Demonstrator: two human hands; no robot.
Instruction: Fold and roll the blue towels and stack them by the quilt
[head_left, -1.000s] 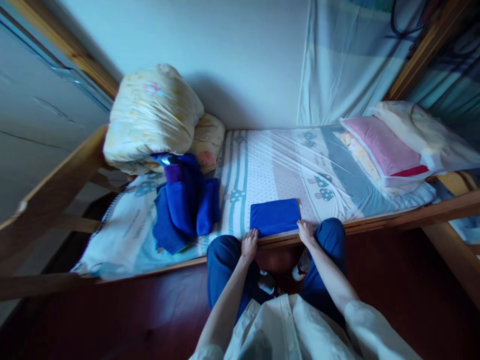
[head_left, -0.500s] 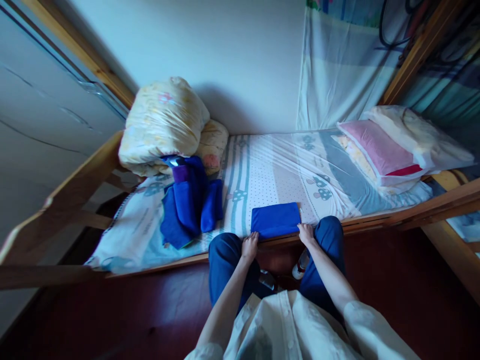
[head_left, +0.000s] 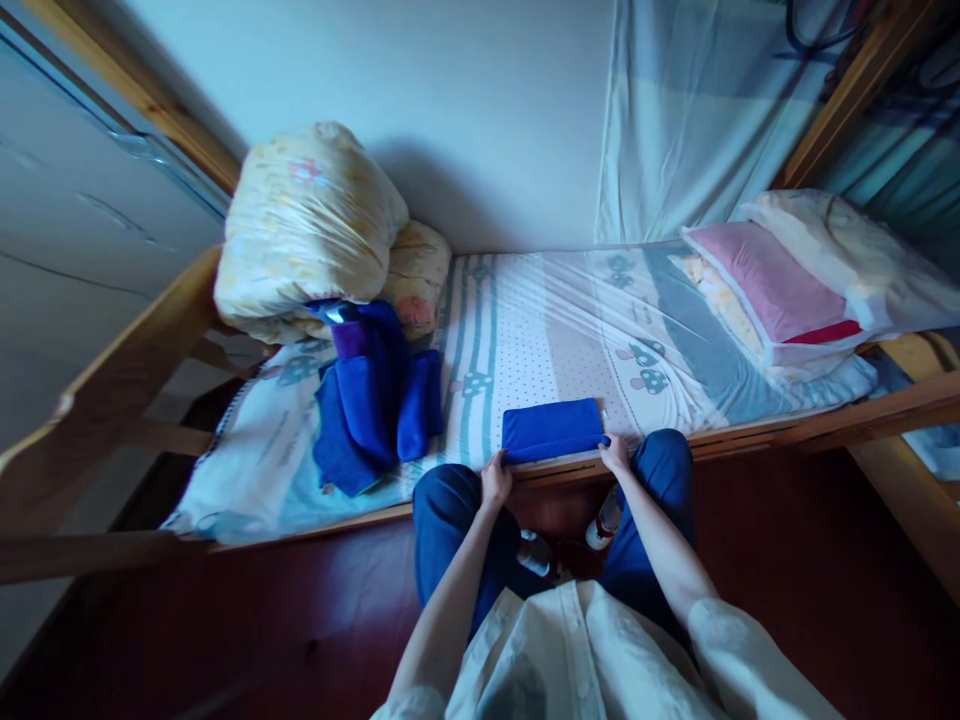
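A folded blue cloth (head_left: 552,430) lies flat on the near edge of the mattress, its long side toward me. My left hand (head_left: 496,480) is closed on its near left corner, fingers pinched. At the near right corner, my right hand (head_left: 615,453) pinches the fabric, and a small bit of blue shows at the fingertips. To the left on the bed, a loose heap of blue cloths (head_left: 367,400) lies crumpled, with a purple piece (head_left: 350,340) near its top.
A bulky yellow quilt (head_left: 307,230) is piled at the bed's left end. Pink and white pillows (head_left: 769,280) lie at the right end. A wooden bed rail (head_left: 825,415) runs along the front right, and a pale curtain (head_left: 675,130) hangs behind.
My view has shifted slightly. Both hands stay at the cloth's near corners; the right fingers now pinch the corner, with blue fabric showing at their tips.
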